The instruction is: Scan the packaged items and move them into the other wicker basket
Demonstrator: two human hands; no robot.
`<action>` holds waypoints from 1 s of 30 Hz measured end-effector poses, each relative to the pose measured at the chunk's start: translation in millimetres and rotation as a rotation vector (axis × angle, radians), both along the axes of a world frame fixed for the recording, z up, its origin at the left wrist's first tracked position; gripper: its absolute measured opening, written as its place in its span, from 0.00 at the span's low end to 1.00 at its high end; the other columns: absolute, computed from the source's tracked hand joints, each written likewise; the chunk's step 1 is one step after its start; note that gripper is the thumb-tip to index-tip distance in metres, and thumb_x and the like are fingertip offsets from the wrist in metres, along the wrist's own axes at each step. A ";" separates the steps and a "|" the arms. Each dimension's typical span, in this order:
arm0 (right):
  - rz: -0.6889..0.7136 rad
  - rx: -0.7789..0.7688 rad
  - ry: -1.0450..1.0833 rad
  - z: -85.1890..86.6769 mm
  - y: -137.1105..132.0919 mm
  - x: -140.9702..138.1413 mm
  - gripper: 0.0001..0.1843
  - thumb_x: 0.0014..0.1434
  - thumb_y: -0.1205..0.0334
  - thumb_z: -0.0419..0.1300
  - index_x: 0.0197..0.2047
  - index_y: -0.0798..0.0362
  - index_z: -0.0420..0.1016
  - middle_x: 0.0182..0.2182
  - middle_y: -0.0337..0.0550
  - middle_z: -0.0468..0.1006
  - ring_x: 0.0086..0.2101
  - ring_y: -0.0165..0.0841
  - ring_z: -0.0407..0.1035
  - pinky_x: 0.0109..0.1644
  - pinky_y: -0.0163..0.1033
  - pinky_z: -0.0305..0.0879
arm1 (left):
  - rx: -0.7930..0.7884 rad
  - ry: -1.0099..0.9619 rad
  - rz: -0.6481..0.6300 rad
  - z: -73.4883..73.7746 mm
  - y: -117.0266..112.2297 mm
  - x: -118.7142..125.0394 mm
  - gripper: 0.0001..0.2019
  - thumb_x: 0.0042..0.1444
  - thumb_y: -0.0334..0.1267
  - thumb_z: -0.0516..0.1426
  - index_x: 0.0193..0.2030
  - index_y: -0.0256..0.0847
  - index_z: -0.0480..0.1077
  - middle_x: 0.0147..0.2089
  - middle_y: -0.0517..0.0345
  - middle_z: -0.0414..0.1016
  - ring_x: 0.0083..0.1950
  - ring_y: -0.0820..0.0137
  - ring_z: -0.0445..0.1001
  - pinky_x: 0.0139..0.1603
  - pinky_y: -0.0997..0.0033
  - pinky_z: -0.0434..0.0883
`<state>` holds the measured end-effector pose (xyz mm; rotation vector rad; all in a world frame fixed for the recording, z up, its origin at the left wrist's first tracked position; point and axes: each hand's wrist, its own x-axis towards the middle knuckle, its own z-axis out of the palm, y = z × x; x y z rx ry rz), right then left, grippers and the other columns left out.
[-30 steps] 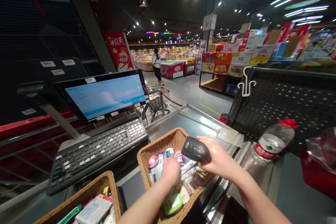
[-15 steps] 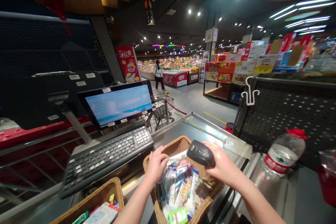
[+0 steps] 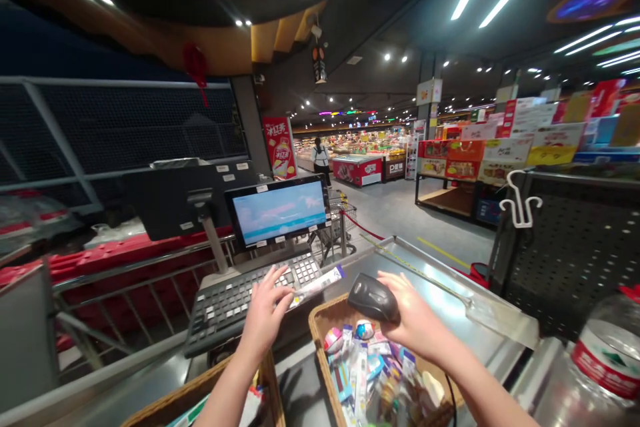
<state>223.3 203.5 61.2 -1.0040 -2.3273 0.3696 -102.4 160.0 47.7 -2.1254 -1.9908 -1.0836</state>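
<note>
My left hand (image 3: 269,303) is over the right part of the black keyboard (image 3: 225,310), its fingers closed on one end of a long, thin white packet (image 3: 321,282) with a purple tip. My right hand (image 3: 415,315) grips a black handheld barcode scanner (image 3: 373,298), its head pointing left toward the packet. Below the scanner stands a wicker basket (image 3: 320,340) filled with small wrapped snacks (image 3: 361,373). A second wicker basket (image 3: 273,387) sits at lower left, partly covered by my left forearm, with some packages inside.
A monitor (image 3: 280,210) rises behind the keyboard. The metal counter (image 3: 420,273) stretches beyond the basket. At right are a large clear bottle (image 3: 605,353) and a black perforated panel (image 3: 580,247) with a white hook (image 3: 520,203). A shopping cart (image 3: 337,220) and a distant person (image 3: 321,157) are farther back.
My left hand has gone from the snack basket to above the keyboard, taking the white packet out with it. The scanner remains in my right hand. The view has swung left.
</note>
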 end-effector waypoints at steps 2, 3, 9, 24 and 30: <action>0.034 -0.002 0.001 6.1 -5.3 -14.9 0.31 0.43 0.68 0.60 0.54 0.51 0.74 0.56 0.53 0.74 0.62 0.55 0.59 0.68 0.69 0.41 | 0.012 0.026 0.032 4.3 -11.3 -9.8 0.15 0.64 0.42 0.49 0.33 0.45 0.76 0.68 0.54 0.65 0.73 0.51 0.51 0.66 0.27 0.47; 0.048 -0.005 0.003 9.2 -8.5 -21.8 0.32 0.43 0.68 0.60 0.54 0.50 0.74 0.56 0.52 0.74 0.62 0.55 0.59 0.68 0.70 0.41 | 0.025 0.040 0.048 5.8 -16.8 -14.4 0.15 0.64 0.42 0.49 0.33 0.45 0.76 0.68 0.54 0.65 0.73 0.51 0.50 0.66 0.26 0.47; 0.134 -0.013 -0.004 22.4 -27.7 -54.3 0.25 0.42 0.69 0.59 0.46 0.48 0.78 0.53 0.50 0.76 0.62 0.55 0.59 0.67 0.70 0.39 | 0.126 0.139 0.143 9.3 -46.1 -36.5 0.14 0.65 0.40 0.50 0.32 0.46 0.75 0.68 0.55 0.65 0.74 0.51 0.48 0.66 0.25 0.43; 0.221 -0.028 -0.001 21.9 -52.8 -82.1 0.35 0.41 0.71 0.56 0.55 0.46 0.74 0.55 0.47 0.74 0.63 0.51 0.58 0.68 0.69 0.36 | 0.096 0.110 0.203 4.8 -84.2 -71.5 0.15 0.65 0.40 0.48 0.34 0.46 0.75 0.67 0.53 0.67 0.72 0.52 0.54 0.65 0.24 0.44; 0.264 -0.034 -0.028 17.1 -58.1 -96.3 0.33 0.40 0.71 0.57 0.53 0.47 0.75 0.54 0.49 0.75 0.63 0.51 0.58 0.69 0.68 0.37 | 0.068 0.085 0.243 -2.2 -106.4 -82.3 0.16 0.65 0.41 0.48 0.32 0.45 0.75 0.66 0.53 0.67 0.72 0.52 0.55 0.65 0.25 0.44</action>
